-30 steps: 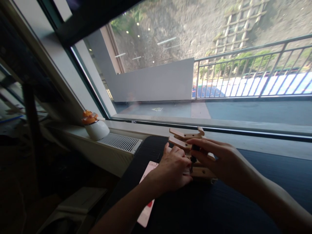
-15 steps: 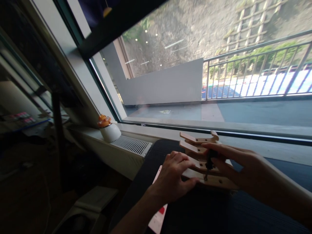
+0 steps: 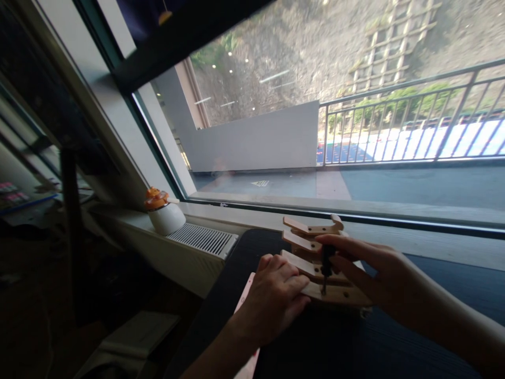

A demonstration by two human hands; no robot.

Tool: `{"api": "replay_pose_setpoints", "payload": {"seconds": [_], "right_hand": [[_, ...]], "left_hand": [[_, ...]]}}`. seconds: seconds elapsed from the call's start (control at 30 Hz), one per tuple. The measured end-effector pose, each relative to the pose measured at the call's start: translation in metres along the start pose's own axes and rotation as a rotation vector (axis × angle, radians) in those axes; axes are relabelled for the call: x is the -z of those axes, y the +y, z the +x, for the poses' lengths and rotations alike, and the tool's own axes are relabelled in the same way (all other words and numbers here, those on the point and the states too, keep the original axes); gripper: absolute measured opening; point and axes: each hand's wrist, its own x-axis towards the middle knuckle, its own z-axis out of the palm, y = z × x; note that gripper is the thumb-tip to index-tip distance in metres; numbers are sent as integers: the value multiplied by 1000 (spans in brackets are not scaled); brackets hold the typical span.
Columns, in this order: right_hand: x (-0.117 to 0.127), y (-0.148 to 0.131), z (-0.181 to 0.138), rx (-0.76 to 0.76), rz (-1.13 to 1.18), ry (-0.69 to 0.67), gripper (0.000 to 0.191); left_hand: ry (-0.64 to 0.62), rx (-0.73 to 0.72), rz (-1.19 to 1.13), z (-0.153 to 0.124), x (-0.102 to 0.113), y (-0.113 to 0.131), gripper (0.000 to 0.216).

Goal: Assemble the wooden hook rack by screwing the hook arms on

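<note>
Black screwdriver (image 3: 326, 261) upright on wooden rack (image 3: 300, 261)

Left of the hands (image 3: 272, 292) sits a white pot with an orange top (image 3: 168, 218); ahead, a big window (image 3: 256, 150).

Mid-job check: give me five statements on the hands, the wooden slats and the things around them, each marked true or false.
1. The right hand holds a black-handled screwdriver. True.
2. The screwdriver's tip is at the farthest slat. False: it is at the nearest slat.
3. The left hand is at the nearest slat's left end. True.
4. The left forearm hides part of the phone. True.
5. The orange-topped white container stands on the black table. False: it stands beside the vent grille.
</note>
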Motion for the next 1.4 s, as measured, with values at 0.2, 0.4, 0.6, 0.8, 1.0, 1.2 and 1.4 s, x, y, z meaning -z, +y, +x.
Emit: {"api": "replay_pose_setpoints", "payload": {"seconds": [0.2, 0.4, 0.6, 0.8, 1.0, 1.2, 1.4], "right_hand": [[-1, 2, 1, -5, -18, -5, 30], [-5, -2, 1, 3, -43, 34, 27], [0, -5, 1, 40, -76, 50, 29], [4, -5, 3, 29, -43, 76, 29], [5, -6, 3, 33, -5, 88, 23], [5, -8, 3, -35, 24, 99, 13], [4, -9, 2, -59, -38, 114, 18]], "left_hand": [[45, -34, 6, -1, -6, -3, 14], [71, -43, 0, -1, -7, -3, 15], [82, -50, -4, 0, -7, -4, 14], [86, -56, -12, -2, -8, -2, 14], [97, -56, -18, -1, -9, -4, 13], [103, -63, -31, -2, -10, -6, 13], [83, -42, -36, -1, -9, -5, 16]]}}
